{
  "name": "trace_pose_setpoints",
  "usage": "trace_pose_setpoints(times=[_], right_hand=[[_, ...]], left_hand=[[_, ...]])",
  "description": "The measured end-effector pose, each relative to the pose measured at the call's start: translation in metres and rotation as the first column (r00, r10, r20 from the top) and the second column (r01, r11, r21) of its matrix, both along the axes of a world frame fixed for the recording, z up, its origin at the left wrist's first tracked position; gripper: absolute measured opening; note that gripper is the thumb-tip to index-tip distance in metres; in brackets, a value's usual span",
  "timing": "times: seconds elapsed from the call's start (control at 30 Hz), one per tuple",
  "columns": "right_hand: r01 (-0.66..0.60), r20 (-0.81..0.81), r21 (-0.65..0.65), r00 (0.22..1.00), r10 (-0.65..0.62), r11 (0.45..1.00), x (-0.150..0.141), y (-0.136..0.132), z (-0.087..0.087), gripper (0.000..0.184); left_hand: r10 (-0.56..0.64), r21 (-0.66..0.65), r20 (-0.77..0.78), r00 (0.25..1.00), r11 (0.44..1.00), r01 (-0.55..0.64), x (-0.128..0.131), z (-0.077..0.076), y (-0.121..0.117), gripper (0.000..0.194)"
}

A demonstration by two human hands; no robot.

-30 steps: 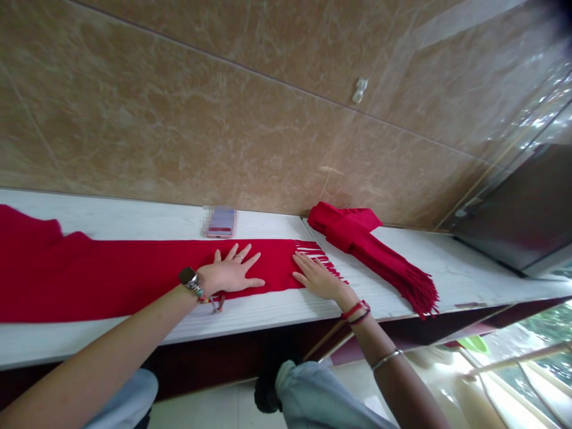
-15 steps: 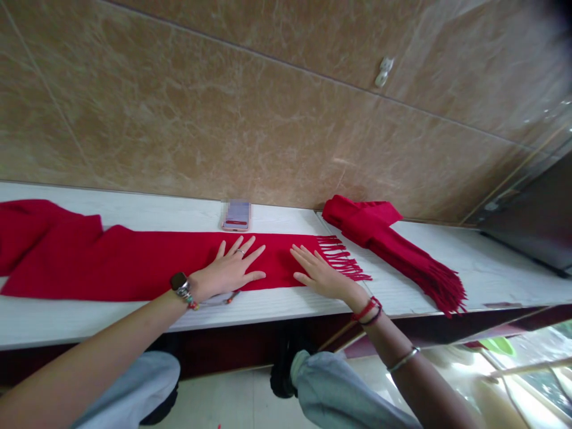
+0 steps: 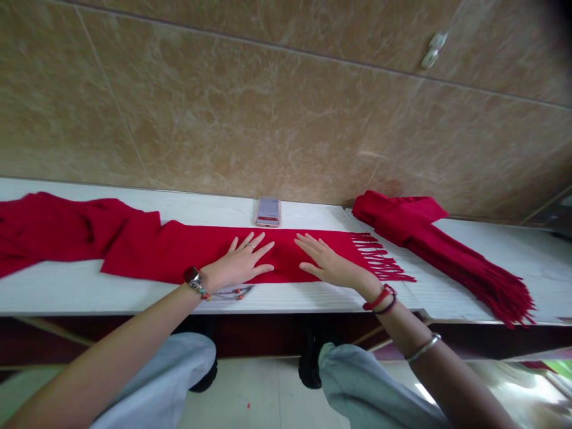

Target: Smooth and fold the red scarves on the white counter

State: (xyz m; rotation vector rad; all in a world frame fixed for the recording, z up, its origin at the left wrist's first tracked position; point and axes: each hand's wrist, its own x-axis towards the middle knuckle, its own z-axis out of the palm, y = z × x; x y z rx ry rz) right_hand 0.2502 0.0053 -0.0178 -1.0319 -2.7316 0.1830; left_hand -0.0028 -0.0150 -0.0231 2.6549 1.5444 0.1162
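Observation:
A long red scarf (image 3: 147,253) lies along the white tabletop, smooth under my hands and bunched in loose folds toward the left. Its fringe (image 3: 379,256) spreads out at the right end. My left hand (image 3: 239,259) rests flat on the scarf with fingers spread, a ring on one finger and a watch at the wrist. My right hand (image 3: 328,259) also lies palm down on the cloth, fingers stretched out, closer to the fringe. Neither hand grips anything.
A second red scarf (image 3: 424,238), folded over itself, lies to the right with its fringe at the table's front edge. Behind my hands a phone (image 3: 268,213) lies by the tiled wall (image 3: 250,119). The white table (image 3: 147,301) is narrow.
The view has turned left, so the table's contents appear further right. Relative to the scarf, both hands have slid left, away from the fringe, still lying flat.

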Motion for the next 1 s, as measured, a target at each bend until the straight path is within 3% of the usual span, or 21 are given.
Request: trace_pose_setpoints(times=[0.13,0.27,0.37,0.53,0.83,1.0], right_hand=[[-0.005,0.019,-0.029,1.000,0.006,1.000,-0.022,-0.003,-0.008,0.059],[-0.024,0.038,-0.034,0.999,0.026,0.999,-0.030,-0.005,-0.013,0.054],[-0.107,-0.068,0.018,0.992,0.108,0.994,-0.037,-0.008,-0.010,0.040],[-0.291,-0.212,0.000,0.935,0.284,0.957,-0.048,-0.010,-0.009,0.023],[-0.316,-0.250,0.068,0.913,0.322,0.946,-0.050,-0.009,-0.016,0.021],[-0.368,-0.309,-0.074,0.892,0.330,0.927,-0.047,-0.010,-0.011,0.018]], left_hand=[[0.073,-0.007,-0.036,0.997,0.997,-0.074,-0.025,0.001,-0.007,0.061],[0.044,0.024,-0.059,0.997,0.999,-0.043,-0.041,-0.011,-0.012,0.057],[0.050,0.045,-0.076,0.996,0.998,-0.047,-0.042,-0.014,-0.013,0.054],[0.057,0.064,-0.065,0.996,0.997,-0.053,-0.039,-0.014,-0.012,0.055],[0.065,0.058,-0.034,0.997,0.996,-0.063,-0.038,-0.012,-0.013,0.053],[0.052,0.066,-0.017,0.999,0.997,-0.051,-0.039,-0.012,-0.014,0.052]])
